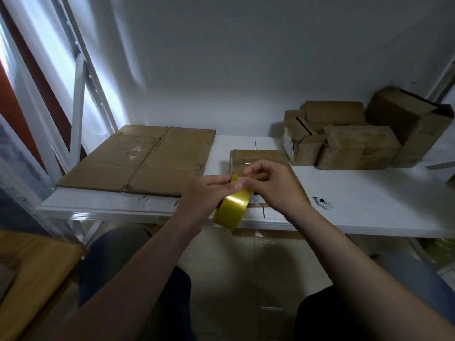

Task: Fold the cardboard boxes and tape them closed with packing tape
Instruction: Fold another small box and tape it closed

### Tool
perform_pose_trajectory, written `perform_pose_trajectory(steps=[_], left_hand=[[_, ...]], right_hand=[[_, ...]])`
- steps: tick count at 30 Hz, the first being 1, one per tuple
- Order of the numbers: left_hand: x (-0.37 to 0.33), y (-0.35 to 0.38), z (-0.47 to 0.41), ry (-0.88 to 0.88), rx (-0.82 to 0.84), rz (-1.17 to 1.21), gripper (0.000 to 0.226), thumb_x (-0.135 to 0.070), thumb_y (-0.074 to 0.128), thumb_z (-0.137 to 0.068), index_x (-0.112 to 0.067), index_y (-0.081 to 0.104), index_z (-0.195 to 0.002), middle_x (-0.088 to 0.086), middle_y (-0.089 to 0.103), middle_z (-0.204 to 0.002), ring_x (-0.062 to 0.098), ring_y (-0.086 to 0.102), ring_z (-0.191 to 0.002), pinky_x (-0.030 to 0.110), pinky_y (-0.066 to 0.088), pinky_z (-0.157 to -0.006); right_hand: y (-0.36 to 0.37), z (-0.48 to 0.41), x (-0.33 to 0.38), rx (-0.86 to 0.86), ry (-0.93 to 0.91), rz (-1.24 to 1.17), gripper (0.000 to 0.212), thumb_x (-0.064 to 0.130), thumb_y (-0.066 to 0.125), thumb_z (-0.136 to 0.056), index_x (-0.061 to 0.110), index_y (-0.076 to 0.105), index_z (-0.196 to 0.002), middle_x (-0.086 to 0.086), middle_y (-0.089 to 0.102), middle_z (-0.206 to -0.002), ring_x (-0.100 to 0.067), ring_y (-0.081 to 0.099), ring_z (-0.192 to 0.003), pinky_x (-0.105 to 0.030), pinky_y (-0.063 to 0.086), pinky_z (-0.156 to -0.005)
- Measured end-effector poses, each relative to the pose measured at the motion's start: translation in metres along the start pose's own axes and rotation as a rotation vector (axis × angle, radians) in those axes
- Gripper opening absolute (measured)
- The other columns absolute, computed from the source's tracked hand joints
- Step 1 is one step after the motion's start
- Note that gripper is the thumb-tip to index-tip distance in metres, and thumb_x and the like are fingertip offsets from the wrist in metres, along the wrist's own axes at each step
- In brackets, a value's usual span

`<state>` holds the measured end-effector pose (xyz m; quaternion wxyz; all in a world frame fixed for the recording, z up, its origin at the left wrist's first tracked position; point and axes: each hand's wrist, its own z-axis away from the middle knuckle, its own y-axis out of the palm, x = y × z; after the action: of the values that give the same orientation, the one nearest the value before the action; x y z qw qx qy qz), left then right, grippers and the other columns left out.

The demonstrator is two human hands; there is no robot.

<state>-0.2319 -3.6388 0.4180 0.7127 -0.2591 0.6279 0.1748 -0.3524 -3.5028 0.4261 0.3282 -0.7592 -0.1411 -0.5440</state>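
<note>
A yellow roll of packing tape [232, 210] hangs at the front edge of the white table [357, 200], held up between both hands. My left hand [209, 190] grips the roll from the left, fingers curled over its top. My right hand [273, 185] pinches at the roll's upper edge, where the tape end would be; the end itself is too small to make out. Just behind the hands a small folded cardboard box [258, 158] sits on the table, partly hidden by my right hand.
A flattened cardboard sheet [142, 158] lies on the table's left part. Several folded boxes [357, 141] are stacked at the back right against the wall. A small dark and white object [322, 203] lies right of my right wrist. My knees are under the table.
</note>
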Motion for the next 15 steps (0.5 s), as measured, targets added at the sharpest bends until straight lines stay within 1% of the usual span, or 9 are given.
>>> perform_pose_trajectory(steps=[2, 3, 5, 7, 8, 10, 12, 14, 15], left_hand=[[-0.001, -0.007, -0.008, 0.006, -0.063, -0.063, 0.029, -0.036, 0.087, -0.076, -0.033, 0.077, -0.103, -0.008, 0.075, -0.103, 0.011, 0.071, -0.095, 0.034, 0.06, -0.084], [-0.002, -0.013, -0.014, 0.022, -0.104, -0.111, 0.028, -0.033, 0.086, -0.076, -0.033, 0.077, -0.103, -0.011, 0.072, -0.103, 0.01, 0.068, -0.093, 0.032, 0.058, -0.079], [-0.005, -0.024, -0.028, 0.06, -0.176, -0.256, 0.03, -0.028, 0.083, -0.078, -0.032, 0.076, -0.108, -0.014, 0.068, -0.102, 0.006, 0.063, -0.089, 0.026, 0.049, -0.065], [-0.003, -0.038, -0.046, 0.101, -0.197, -0.413, 0.033, -0.025, 0.079, -0.08, -0.033, 0.075, -0.111, -0.012, 0.069, -0.107, 0.01, 0.064, -0.09, 0.023, 0.043, -0.06], [0.0, -0.044, -0.056, 0.12, -0.198, -0.486, 0.033, -0.023, 0.078, -0.079, -0.031, 0.075, -0.112, -0.011, 0.07, -0.109, 0.012, 0.064, -0.091, 0.022, 0.041, -0.059], [0.01, -0.057, -0.079, 0.135, -0.202, -0.607, 0.033, -0.019, 0.075, -0.079, -0.027, 0.074, -0.112, -0.008, 0.072, -0.109, 0.012, 0.061, -0.087, 0.021, 0.038, -0.056], [0.02, -0.069, -0.101, 0.117, -0.195, -0.684, 0.034, -0.018, 0.074, -0.08, -0.026, 0.071, -0.113, -0.004, 0.07, -0.108, 0.014, 0.058, -0.086, 0.021, 0.036, -0.054], [0.032, -0.078, -0.122, 0.098, -0.192, -0.776, 0.032, -0.017, 0.073, -0.082, -0.026, 0.069, -0.113, 0.0, 0.068, -0.109, 0.016, 0.055, -0.087, 0.024, 0.035, -0.057], [0.037, -0.08, -0.131, 0.094, -0.191, -0.829, 0.032, -0.018, 0.072, -0.083, -0.026, 0.069, -0.114, 0.001, 0.068, -0.11, 0.016, 0.054, -0.087, 0.026, 0.037, -0.06]], right_hand=[[0.009, -0.011, 0.001, 0.022, -0.003, 0.009, 0.013, 0.015, 0.081, -0.083, 0.017, 0.072, -0.092, -0.007, 0.072, -0.091, -0.008, 0.064, -0.073, -0.019, 0.053, -0.065], [0.012, -0.017, 0.001, 0.035, -0.011, 0.031, 0.012, 0.015, 0.081, -0.084, 0.018, 0.072, -0.09, -0.006, 0.072, -0.089, -0.006, 0.063, -0.072, -0.02, 0.053, -0.065], [0.019, -0.033, -0.005, 0.076, -0.049, 0.146, 0.009, 0.019, 0.079, -0.086, 0.024, 0.072, -0.09, 0.002, 0.072, -0.089, -0.006, 0.065, -0.08, -0.026, 0.055, -0.072], [0.02, -0.051, -0.015, 0.088, -0.14, 0.473, 0.007, 0.037, 0.073, -0.088, 0.034, 0.071, -0.094, 0.012, 0.07, -0.098, -0.01, 0.063, -0.094, -0.035, 0.055, -0.082], [0.018, -0.06, -0.023, 0.088, -0.173, 0.689, 0.013, 0.046, 0.068, -0.088, 0.038, 0.07, -0.099, 0.014, 0.069, -0.107, -0.014, 0.062, -0.104, -0.041, 0.053, -0.089], [0.01, -0.075, -0.039, 0.124, -0.085, 0.974, 0.027, 0.053, 0.06, -0.088, 0.044, 0.067, -0.113, 0.01, 0.061, -0.129, -0.03, 0.051, -0.125, -0.054, 0.042, -0.104], [0.003, -0.085, -0.056, 0.195, 0.074, 1.003, 0.032, 0.054, 0.058, -0.089, 0.054, 0.06, -0.121, 0.01, 0.05, -0.139, -0.04, 0.037, -0.134, -0.063, 0.032, -0.109], [-0.001, -0.088, -0.073, 0.234, 0.058, 0.94, 0.038, 0.056, 0.057, -0.088, 0.068, 0.047, -0.123, 0.014, 0.049, -0.14, -0.04, 0.035, -0.136, -0.068, 0.031, -0.108], [-0.002, -0.087, -0.078, 0.244, 0.029, 0.955, 0.044, 0.056, 0.058, -0.089, 0.068, 0.041, -0.129, 0.018, 0.049, -0.143, -0.037, 0.035, -0.136, -0.068, 0.031, -0.108]])
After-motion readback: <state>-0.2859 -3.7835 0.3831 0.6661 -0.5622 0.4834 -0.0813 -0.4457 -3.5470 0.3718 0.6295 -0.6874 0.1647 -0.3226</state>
